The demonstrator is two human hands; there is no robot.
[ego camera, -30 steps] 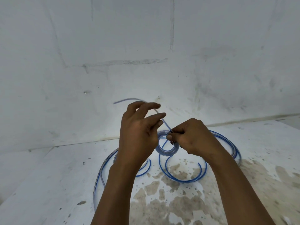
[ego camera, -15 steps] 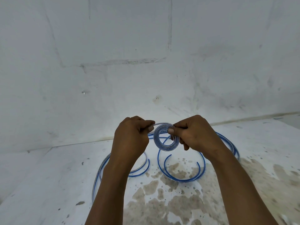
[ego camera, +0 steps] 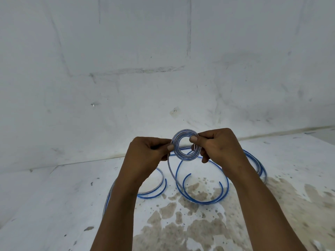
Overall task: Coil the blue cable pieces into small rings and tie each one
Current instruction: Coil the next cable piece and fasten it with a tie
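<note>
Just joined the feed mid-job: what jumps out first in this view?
A small coiled ring of blue cable, held up at centre frame: the left hand pinches its left edge, the right hand its right, and a loose tail hangs from it toward the floor. Behind and below, uncoiled blue cable pieces lie in wide loops on the stained white floor.

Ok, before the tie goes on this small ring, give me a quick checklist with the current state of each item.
1. Coiled ring wound into tight turns: ok.
2. Left hand pinches the ring's left edge: ok.
3. Right hand pinches its right edge: ok.
4. Free tail hangs loose below, available for tying: ok.
5. Ring tied: not ok, no wrap visible.
6. Other cable pieces on the floor still uncoiled: not ok.
</note>
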